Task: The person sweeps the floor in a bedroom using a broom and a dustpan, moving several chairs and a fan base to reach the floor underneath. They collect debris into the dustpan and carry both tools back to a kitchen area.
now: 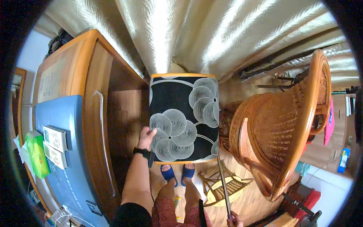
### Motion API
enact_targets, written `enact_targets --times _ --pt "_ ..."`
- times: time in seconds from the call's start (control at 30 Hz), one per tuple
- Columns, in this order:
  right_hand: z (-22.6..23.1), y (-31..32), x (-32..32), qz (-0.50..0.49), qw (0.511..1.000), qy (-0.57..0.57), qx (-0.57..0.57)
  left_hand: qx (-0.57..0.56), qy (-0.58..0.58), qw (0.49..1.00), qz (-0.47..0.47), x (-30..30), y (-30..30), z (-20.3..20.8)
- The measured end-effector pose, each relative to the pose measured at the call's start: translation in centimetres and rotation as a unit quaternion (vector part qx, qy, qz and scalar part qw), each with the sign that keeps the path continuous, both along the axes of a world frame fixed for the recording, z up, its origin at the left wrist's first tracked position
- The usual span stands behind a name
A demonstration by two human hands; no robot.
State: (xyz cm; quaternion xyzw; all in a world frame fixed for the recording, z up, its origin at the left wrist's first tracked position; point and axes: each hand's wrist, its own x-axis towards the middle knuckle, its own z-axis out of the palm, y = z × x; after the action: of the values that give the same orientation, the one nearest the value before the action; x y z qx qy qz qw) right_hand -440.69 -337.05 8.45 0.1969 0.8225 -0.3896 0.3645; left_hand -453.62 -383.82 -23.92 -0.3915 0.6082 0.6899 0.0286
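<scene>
In front of me is a rectangular stool or small table (pixel 170 102). Its black top carries white circle-flower patterns, and wooden strips edge its far and near sides. My left hand (pixel 146 138), with a black watch (pixel 142 153) at the wrist, grips its left edge. The thumb lies on top; the fingers underneath are hidden. At the lower right, my right hand (pixel 235 220) is closed around the near end of a long thin pole (pixel 224 185). The pole's far end reaches the near right corner of the patterned top; whether they touch, I cannot tell.
A wooden cabinet (pixel 101 75) with a blue cover (pixel 64 151) stands left, holding white remote controls (pixel 56 145) and a green packet (pixel 38 155). Right are a large rattan chair (pixel 272 128) and a small woven chair (pixel 223 189). Shiny curtains (pixel 211 34) hang behind.
</scene>
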Motion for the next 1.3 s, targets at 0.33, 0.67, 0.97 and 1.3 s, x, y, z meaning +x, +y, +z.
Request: enact_targets --times 0.33,0.67,0.97,1.3 --pt "-1.4 5.0 5.6 0.098 0.982 0.148 0.058 -0.516 0.131 0.826 -0.185 -8.1 10.5 9.7" --pt "1.1 0.8 3.3 0.13 0.971 0.171 0.104 -0.563 0.109 0.656 -0.491 -14.8 19.7 5.6" --pt "2.3 2.1 4.1 0.14 0.975 0.05 0.164 -0.618 0.085 0.302 -0.721 -15.2 24.2 8.4" --pt "2.5 3.4 5.0 0.174 0.968 0.08 0.164 -0.53 0.037 0.546 -0.648 -11.6 18.5 7.2"
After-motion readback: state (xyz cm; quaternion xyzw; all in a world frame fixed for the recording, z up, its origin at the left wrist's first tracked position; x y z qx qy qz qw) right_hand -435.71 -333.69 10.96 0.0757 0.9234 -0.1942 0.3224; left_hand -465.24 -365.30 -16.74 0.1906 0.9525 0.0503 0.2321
